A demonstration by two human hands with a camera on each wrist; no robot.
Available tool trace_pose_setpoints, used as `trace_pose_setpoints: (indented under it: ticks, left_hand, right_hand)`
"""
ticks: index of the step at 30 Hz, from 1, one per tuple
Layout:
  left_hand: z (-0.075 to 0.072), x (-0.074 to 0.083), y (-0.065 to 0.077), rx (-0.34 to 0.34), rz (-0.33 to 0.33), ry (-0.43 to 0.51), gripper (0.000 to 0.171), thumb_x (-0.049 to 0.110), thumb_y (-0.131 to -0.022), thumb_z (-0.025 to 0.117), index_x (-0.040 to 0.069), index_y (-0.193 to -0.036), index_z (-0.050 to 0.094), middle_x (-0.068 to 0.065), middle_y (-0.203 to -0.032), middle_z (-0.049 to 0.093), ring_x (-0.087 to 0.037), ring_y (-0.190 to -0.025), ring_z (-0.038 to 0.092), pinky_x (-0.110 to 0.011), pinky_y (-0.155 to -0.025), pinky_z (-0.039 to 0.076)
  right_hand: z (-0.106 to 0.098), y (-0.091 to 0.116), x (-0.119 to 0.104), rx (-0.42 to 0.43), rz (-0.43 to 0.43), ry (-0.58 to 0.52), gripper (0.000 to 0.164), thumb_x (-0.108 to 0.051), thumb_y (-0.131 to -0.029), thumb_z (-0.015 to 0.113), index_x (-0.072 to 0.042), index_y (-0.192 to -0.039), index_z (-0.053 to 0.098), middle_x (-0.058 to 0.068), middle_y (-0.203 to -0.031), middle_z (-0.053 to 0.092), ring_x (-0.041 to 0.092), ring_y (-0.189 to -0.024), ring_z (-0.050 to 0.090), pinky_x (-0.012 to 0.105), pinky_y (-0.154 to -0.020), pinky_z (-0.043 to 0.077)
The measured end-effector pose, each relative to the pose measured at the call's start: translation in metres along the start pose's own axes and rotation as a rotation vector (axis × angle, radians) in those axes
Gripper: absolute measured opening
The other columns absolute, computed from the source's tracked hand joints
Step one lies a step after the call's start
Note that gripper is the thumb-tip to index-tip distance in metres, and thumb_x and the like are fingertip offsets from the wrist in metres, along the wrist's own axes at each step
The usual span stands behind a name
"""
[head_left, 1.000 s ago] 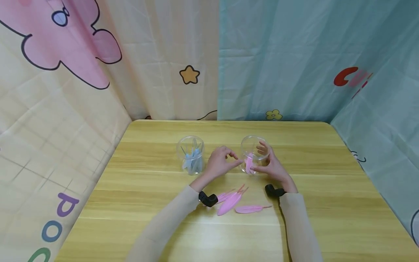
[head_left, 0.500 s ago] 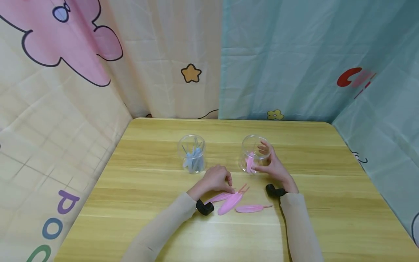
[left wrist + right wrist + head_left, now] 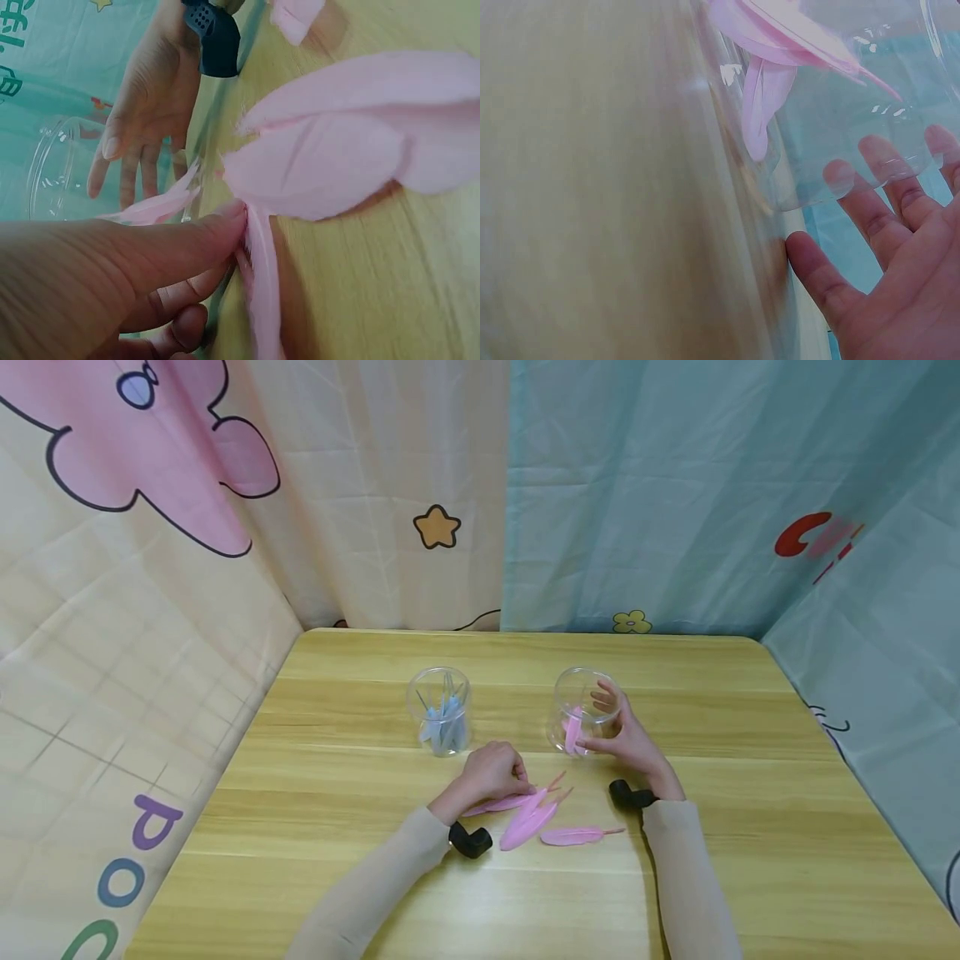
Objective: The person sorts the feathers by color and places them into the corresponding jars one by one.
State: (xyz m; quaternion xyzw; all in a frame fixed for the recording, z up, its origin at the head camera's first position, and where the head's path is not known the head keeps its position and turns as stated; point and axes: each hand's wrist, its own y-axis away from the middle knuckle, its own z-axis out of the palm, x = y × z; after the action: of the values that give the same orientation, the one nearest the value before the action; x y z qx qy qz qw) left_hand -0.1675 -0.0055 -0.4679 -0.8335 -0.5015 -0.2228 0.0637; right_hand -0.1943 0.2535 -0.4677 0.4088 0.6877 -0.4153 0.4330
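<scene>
Here, a crosswise feather (image 3: 493,807) is pinched by the left hand (image 3: 493,772), the cup (image 3: 582,700) touched by the loosely extended right hand (image 3: 630,739) lying toward the counter's (image 3: 750,793) far right corner.

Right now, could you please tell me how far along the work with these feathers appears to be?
Apparently done: blue feathers are in one clear cup, some pink feathers in the second clear cup.
In hand: the left hand pinches another pink feather; the right hand rests against the second cup.
Remaining, probably: the loose pink feathers on the table.
</scene>
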Motion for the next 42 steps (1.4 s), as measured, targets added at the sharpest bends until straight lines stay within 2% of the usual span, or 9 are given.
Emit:
trace_pose_setpoints:
  ticks: [5,13,21,30,34,39,42]
  left_hand:
    - [0.000,0.002,0.003,0.019,-0.011,0.015,0.022,0.038,-0.077,0.077,0.026,-0.061,0.067,0.016,-0.067,0.055,-0.010,-0.070,0.050,-0.024,-0.056,0.040]
    - [0.001,0.004,0.008,0.087,-0.018,-0.028,0.020,0.039,-0.077,0.077,0.026,-0.065,0.067,0.010,-0.079,0.056,-0.015,-0.083,0.054,-0.028,-0.061,0.043]
    - [0.003,0.006,0.011,0.100,-0.003,-0.050,0.020,0.037,-0.079,0.074,0.026,-0.064,0.067,0.010,-0.076,0.053,-0.014,-0.078,0.052,-0.029,-0.057,0.042]
    - [0.007,0.003,0.013,0.111,0.032,-0.035,0.012,0.025,-0.079,0.069,0.024,-0.067,0.070,0.010,-0.075,0.054,-0.012,-0.074,0.051,-0.026,-0.055,0.043]
    - [0.005,0.003,0.015,0.106,0.028,0.073,0.011,0.021,-0.080,0.065,0.022,-0.071,0.071,0.010,-0.077,0.054,-0.008,-0.071,0.050,-0.025,-0.057,0.042]
    - [-0.007,0.003,0.011,0.094,-0.004,0.341,0.015,0.021,-0.087,0.061,0.014,-0.077,0.069,0.008,-0.072,0.055,-0.006,-0.058,0.044,-0.022,-0.053,0.037]
    - [-0.014,0.003,0.003,0.147,-0.024,0.511,0.019,0.024,-0.091,0.060,0.008,-0.084,0.068,0.004,-0.075,0.057,-0.008,-0.061,0.047,-0.023,-0.055,0.040]
  right_hand:
    - [0.000,-0.001,0.000,-0.001,-0.004,0.001,0.098,0.009,-0.072,0.077,-0.003,-0.146,0.015,0.034,-0.142,0.025,0.049,-0.131,0.024,0.064,-0.103,0.016]
    - [-0.001,-0.001,0.000,0.000,-0.001,-0.012,0.097,0.009,-0.072,0.076,-0.005,-0.147,0.016,0.034,-0.143,0.024,0.047,-0.132,0.023,0.063,-0.104,0.015]
    - [-0.001,0.000,-0.003,-0.002,0.016,0.005,0.097,0.008,-0.073,0.076,-0.003,-0.147,0.014,0.034,-0.143,0.024,0.048,-0.132,0.022,0.064,-0.104,0.015]
    - [0.001,0.002,-0.006,-0.005,0.027,0.022,0.097,0.007,-0.074,0.076,-0.005,-0.147,0.015,0.033,-0.143,0.025,0.048,-0.132,0.022,0.064,-0.104,0.016]
    - [0.001,0.002,-0.004,-0.007,0.024,0.028,0.097,0.007,-0.073,0.077,-0.004,-0.147,0.015,0.034,-0.143,0.025,0.048,-0.132,0.023,0.064,-0.104,0.015]
    - [0.000,0.001,-0.001,-0.008,0.013,0.017,0.097,0.006,-0.074,0.077,-0.005,-0.147,0.015,0.033,-0.143,0.025,0.048,-0.132,0.023,0.065,-0.103,0.015]
    - [0.000,0.001,0.001,-0.010,0.004,0.007,0.096,0.007,-0.074,0.076,-0.005,-0.147,0.014,0.033,-0.143,0.024,0.048,-0.132,0.023,0.065,-0.103,0.015]
